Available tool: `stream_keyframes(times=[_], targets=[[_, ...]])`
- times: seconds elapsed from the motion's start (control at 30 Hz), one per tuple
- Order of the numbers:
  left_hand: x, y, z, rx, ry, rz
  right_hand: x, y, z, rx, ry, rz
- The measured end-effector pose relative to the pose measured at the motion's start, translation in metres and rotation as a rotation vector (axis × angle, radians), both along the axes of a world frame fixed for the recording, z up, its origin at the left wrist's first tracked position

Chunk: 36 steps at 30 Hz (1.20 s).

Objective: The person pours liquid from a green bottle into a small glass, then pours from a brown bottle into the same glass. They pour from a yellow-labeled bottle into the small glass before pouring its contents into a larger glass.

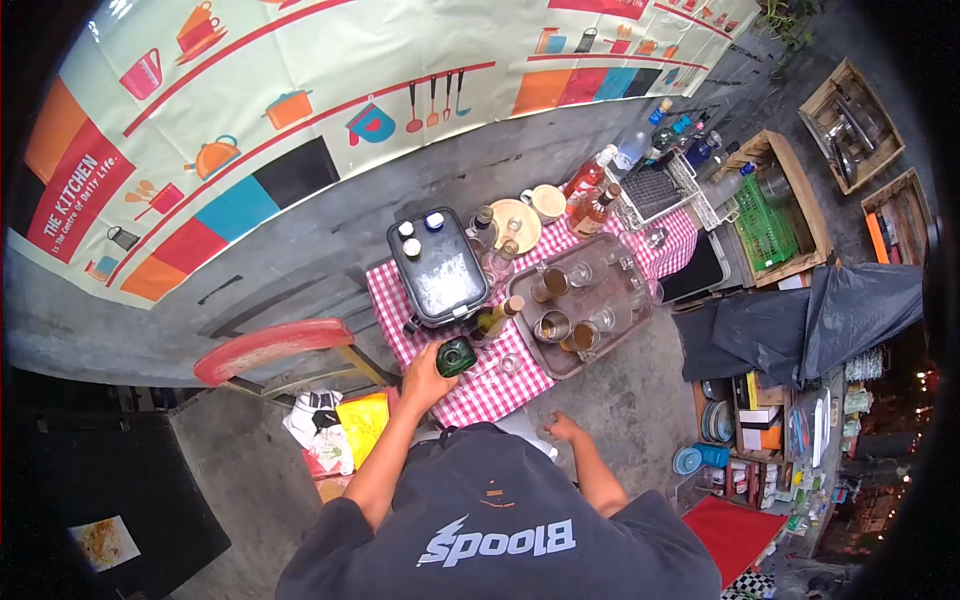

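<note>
My left hand (425, 376) is wrapped round a dark green glass bottle (456, 356) over the near left corner of the table, the bottle's squarish end facing up at me. Just beyond it a bottle with a cork-coloured top (497, 318) leans beside a dark lidded box (440, 265). A small clear glass (511, 364) stands on the checked cloth (465, 403) to the right. Low beside the table's near edge, my right hand (563, 427) is empty, its fingers loosely apart.
A brown tray (625, 335) carries several glass jugs and glasses. Bottles (592, 210) and a round wooden board (515, 228) line the wall side. A red-backed chair (270, 350) stands left. Wooden crates (815, 200) and a loaded shelf (745, 420) are on the right.
</note>
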State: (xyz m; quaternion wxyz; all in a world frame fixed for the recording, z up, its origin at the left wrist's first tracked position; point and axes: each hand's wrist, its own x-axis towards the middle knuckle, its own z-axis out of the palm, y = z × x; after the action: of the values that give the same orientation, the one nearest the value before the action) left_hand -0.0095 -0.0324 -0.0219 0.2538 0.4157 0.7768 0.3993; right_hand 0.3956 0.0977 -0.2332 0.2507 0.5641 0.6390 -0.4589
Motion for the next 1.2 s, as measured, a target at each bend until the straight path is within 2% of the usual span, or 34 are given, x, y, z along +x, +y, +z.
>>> stream_keyframes(times=[0.07,0.17,0.3,0.4,0.6,0.7,0.93,1.07,1.13,1.2], targets=[[-0.001,0.004,-0.008,0.024,0.009,0.01,-0.001,0.008,-0.001,-0.06,-0.01,-0.099],[-0.001,0.008,-0.013,0.025,0.006,0.027,-0.016,0.006,0.025,-0.128,0.039,-0.207],[0.005,0.01,-0.012,-0.037,0.055,0.037,-0.024,0.015,0.049,-0.157,0.038,-0.061],[0.008,0.009,-0.016,0.033,0.074,0.056,-0.021,0.03,0.056,0.093,0.064,0.391],[0.014,0.012,-0.007,0.074,0.01,0.108,-0.063,0.068,0.126,0.108,0.141,0.466],[0.018,0.018,0.001,0.055,0.025,0.166,-0.093,0.087,0.179,0.007,0.214,0.528],[0.019,0.022,-0.02,0.037,0.052,0.223,-0.122,0.115,0.196,0.022,0.319,0.705],[0.023,0.02,-0.029,-0.041,0.118,0.24,-0.144,0.131,0.225,0.067,0.528,0.749],[0.031,0.018,-0.033,-0.109,0.167,0.293,-0.162,0.137,0.27,0.029,0.674,0.705],[0.039,0.015,-0.032,-0.191,0.138,0.376,-0.183,0.139,0.305,0.096,0.775,0.677]])
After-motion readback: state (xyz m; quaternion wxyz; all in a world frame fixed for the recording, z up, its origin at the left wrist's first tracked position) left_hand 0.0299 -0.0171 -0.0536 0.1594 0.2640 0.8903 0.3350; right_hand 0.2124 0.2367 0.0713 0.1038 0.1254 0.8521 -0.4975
